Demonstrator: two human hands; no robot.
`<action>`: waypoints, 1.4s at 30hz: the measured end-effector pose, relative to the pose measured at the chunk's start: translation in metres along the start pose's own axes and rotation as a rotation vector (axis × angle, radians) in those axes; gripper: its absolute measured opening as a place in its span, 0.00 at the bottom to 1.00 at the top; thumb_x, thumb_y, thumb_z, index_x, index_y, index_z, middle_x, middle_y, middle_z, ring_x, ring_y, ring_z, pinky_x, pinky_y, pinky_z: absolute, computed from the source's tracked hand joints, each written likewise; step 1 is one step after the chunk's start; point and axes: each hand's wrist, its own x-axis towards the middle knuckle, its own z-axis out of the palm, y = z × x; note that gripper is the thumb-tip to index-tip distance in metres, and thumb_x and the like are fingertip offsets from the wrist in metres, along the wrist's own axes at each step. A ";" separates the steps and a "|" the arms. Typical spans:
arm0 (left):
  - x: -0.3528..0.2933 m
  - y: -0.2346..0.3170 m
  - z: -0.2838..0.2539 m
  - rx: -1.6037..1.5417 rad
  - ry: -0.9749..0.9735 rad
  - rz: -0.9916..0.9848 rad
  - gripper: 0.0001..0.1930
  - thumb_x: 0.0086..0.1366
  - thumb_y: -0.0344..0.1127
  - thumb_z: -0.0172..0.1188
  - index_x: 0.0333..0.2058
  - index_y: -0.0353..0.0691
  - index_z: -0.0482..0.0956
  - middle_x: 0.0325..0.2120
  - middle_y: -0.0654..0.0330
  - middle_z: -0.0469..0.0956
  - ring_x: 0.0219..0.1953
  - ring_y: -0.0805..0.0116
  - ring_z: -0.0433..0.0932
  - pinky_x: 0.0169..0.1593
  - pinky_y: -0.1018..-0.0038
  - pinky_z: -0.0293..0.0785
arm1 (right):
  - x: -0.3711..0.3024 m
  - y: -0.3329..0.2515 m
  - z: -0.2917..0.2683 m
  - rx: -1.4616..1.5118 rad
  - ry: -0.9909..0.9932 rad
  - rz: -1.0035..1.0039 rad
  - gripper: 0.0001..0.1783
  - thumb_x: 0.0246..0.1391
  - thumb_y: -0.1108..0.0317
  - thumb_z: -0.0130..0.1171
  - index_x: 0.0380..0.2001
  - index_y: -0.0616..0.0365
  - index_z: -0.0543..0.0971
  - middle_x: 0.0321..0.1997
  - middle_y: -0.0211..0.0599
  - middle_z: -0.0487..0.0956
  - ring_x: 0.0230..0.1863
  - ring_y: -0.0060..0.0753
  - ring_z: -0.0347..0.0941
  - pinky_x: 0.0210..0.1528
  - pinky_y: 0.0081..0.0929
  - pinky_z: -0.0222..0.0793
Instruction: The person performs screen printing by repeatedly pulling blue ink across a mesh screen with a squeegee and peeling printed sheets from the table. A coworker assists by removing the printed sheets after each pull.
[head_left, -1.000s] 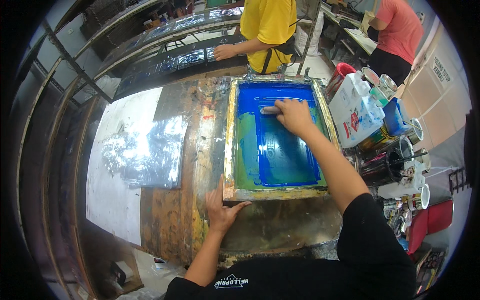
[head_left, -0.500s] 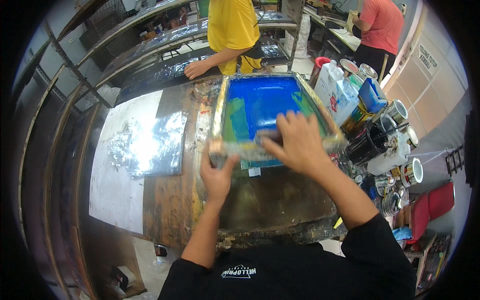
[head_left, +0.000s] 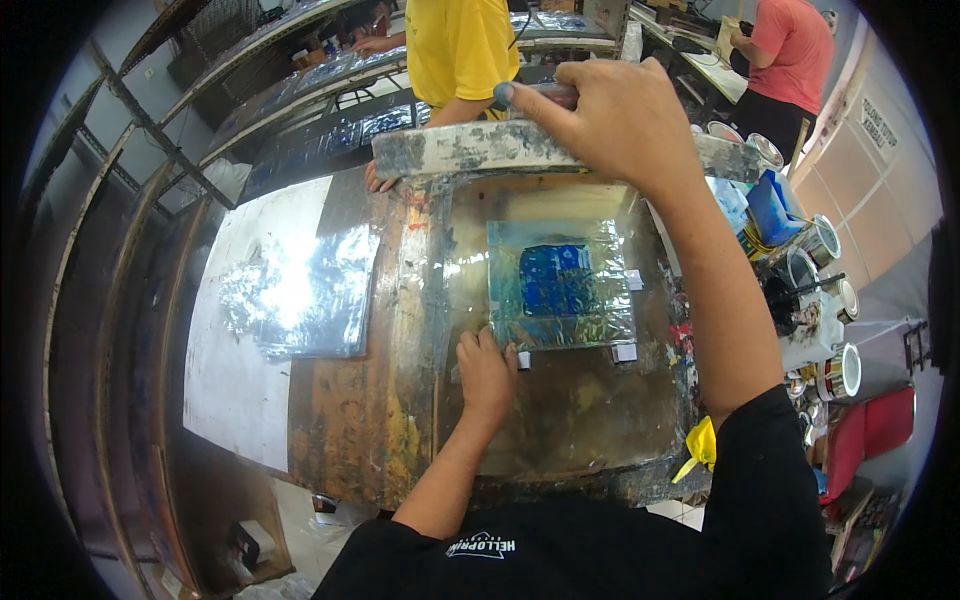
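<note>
My right hand (head_left: 635,125) grips a squeegee (head_left: 560,95), mostly hidden by the fingers. It is up against the raised near bar of the printing screen frame (head_left: 450,150), which is tilted up from the table. Below lies a clear plastic bag (head_left: 505,300) with a blue printed patch (head_left: 560,280), flat on the brown printing board (head_left: 570,420). White tabs (head_left: 625,353) sit along its edges. My left hand (head_left: 487,380) rests at the bag's near left corner, fingers stretched out, holding nothing that I can see.
A shiny stack of clear plastic bags (head_left: 315,290) lies on white sheeting to the left. Ink cans (head_left: 838,372) and containers crowd the right edge. A yellow scrap (head_left: 700,445) is near the front right. A person in yellow (head_left: 460,50) stands across the table, another in pink (head_left: 795,45) farther back.
The screen frame has been tilted up, uncovering the printed bag. My right hand has moved up and away with the squeegee; my left has let go of the frame and moved to the bag's corner.
</note>
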 end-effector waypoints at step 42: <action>0.026 -0.185 -0.138 0.385 0.189 -0.010 0.31 0.70 0.49 0.64 0.64 0.34 0.75 0.54 0.45 0.78 0.59 0.46 0.74 0.67 0.53 0.67 | 0.031 0.008 -0.010 -0.045 -0.158 0.124 0.44 0.64 0.27 0.48 0.47 0.61 0.89 0.44 0.58 0.87 0.51 0.60 0.82 0.59 0.49 0.74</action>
